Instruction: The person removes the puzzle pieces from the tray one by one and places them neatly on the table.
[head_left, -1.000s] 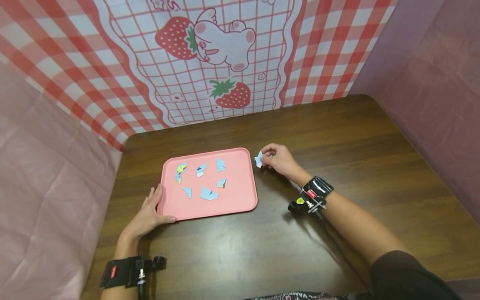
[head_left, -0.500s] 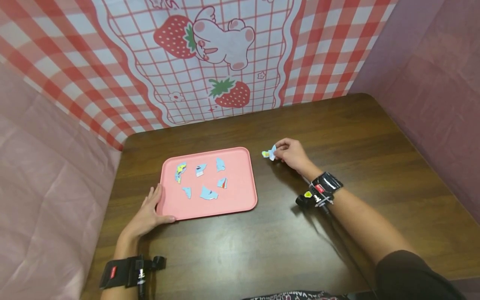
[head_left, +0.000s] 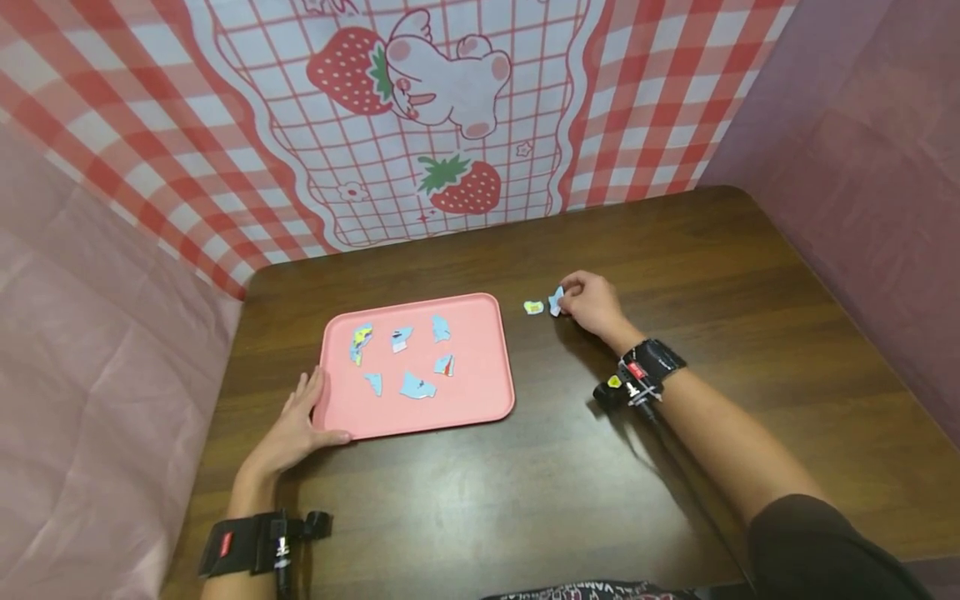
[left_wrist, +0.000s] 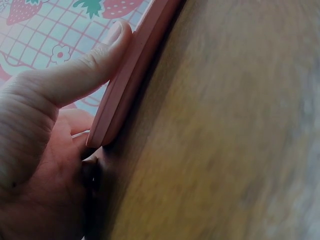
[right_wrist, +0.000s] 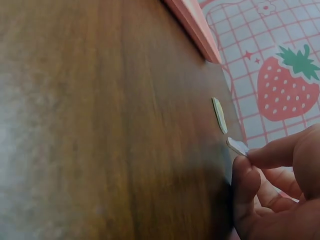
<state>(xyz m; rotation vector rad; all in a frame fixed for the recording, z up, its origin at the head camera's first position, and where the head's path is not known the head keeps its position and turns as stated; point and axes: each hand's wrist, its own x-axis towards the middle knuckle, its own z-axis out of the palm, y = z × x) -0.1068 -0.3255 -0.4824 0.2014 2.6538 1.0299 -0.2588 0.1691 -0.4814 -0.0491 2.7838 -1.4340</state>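
Observation:
My left hand (head_left: pixel 291 425) holds the near left corner of a pink tray (head_left: pixel 480 400), thumb along the front rim and fingers along the left side. In the left wrist view, the thumb (left_wrist: pixel 95 62) lies on the tray rim (left_wrist: pixel 127 80). Right of the tray, my right hand (head_left: pixel 596 304) pinches a light blue puzzle piece (head_left: pixel 555 302) between thumb and fingertips, at the tabletop. Just left of it lies a small yellow-green puzzle piece (head_left: pixel 533 307), apart from it. The right wrist view shows the pinched piece (right_wrist: pixel 237 146) edge-on beside the other piece (right_wrist: pixel 219 116).
Several irregular pieces lie spread on the tray, among them a yellow-patterned one (head_left: pixel 362 343) and a larger blue one (head_left: pixel 417 387). Around it is the brown wooden table (head_left: pixel 465 508). A red-and-white checked cloth (head_left: pixel 645 108) hangs behind the table's far edge.
My right hand has moved right, away from the tray, with the light blue piece. The yellow-green piece now lies separate from it on the table. My left hand has stayed put.

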